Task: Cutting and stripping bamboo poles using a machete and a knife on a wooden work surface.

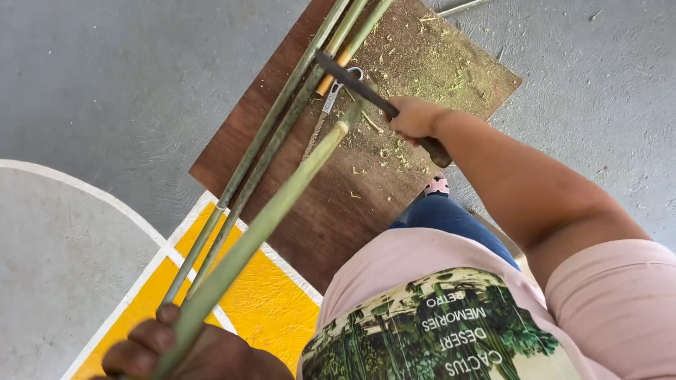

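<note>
Green stalk (pixel 282 200) slanting from lower left up to the middle of the brown board (pixel 394 162), far tip resting near the blade. Gripped low down by the left hand (pixel 176 348), fingers wrapped around it, hand partly cut off by the bottom edge. Dark long knife (pixel 352 83) clenched in the right hand (pixel 412 118), blade laid across the stalk's tip; handle end mostly hidden behind the wrist. More stalks (pixel 274 134) lying side by side on the board, tops cut off above. Small metal tool (pixel 336 90) half hidden beneath them, kind hard to tell. Green shavings (pixel 440 67) scattered over the board. Grey floor (pixel 105 84) with yellow painted patch (pixel 271 299) around
</note>
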